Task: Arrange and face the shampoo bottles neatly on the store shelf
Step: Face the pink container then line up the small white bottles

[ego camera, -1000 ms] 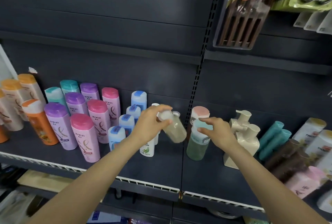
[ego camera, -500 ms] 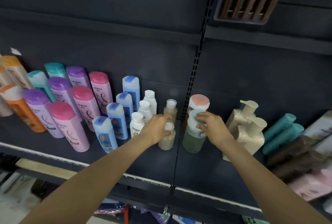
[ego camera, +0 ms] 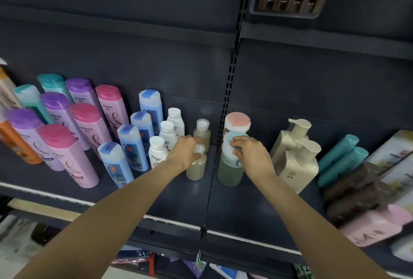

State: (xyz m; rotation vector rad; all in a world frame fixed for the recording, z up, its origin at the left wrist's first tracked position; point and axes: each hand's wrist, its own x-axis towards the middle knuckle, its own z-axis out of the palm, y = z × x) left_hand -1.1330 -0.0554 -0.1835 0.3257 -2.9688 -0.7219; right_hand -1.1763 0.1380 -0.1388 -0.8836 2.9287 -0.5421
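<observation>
a: left hand (ego camera: 186,152) is curled over the white cap of the small beige bottle (ego camera: 196,168), fingers pinching round the top. the bottle stands upright on the dark shelf (ego camera: 178,200), right below the hand.

b: and the right hand (ego camera: 251,155) grips the green bottle (ego camera: 229,172) by its teal-topped cap, fingertips (ego camera: 234,144) wrapped over the lid. it sits just right of the beige bottle, across the shelf seam.

a: crowded around it. a second beige bottle (ego camera: 202,132) is directly behind the held one, close by. three white bottles (ego camera: 166,136) run in a file just left of it, the front one nearly touching the left wrist.

b: further left, blue bottles (ego camera: 134,144), then pink and purple bottles (ego camera: 73,135). behind the green bottle, a pink-capped bottle (ego camera: 237,123) stands tight against it.

a: to the right of the green one, cream pump bottles (ego camera: 297,155), near the right forearm. beyond those, teal tubes (ego camera: 342,160) lying down.

b: both forearms reach in from below, angled toward each other, wrists bent down over the caps.
</observation>
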